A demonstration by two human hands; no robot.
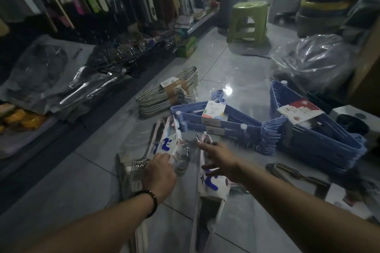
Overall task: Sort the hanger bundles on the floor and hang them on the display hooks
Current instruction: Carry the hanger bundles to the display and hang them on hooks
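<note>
Now find the blue bundle (212, 114) on the floor. Just near of it and a bit left lies the first pink bundle (164, 141), with its long side pointing at the blue bundle. The left hand (159, 172) curls its fingers on the near end, by the metal hooks. Right of that, the second pink bundle (208, 188) runs from the blue bundle toward the person. The right hand (219, 160) is over its far end, fingers spread wide, holding nothing. It is too blurry to tell if it touches.
</note>
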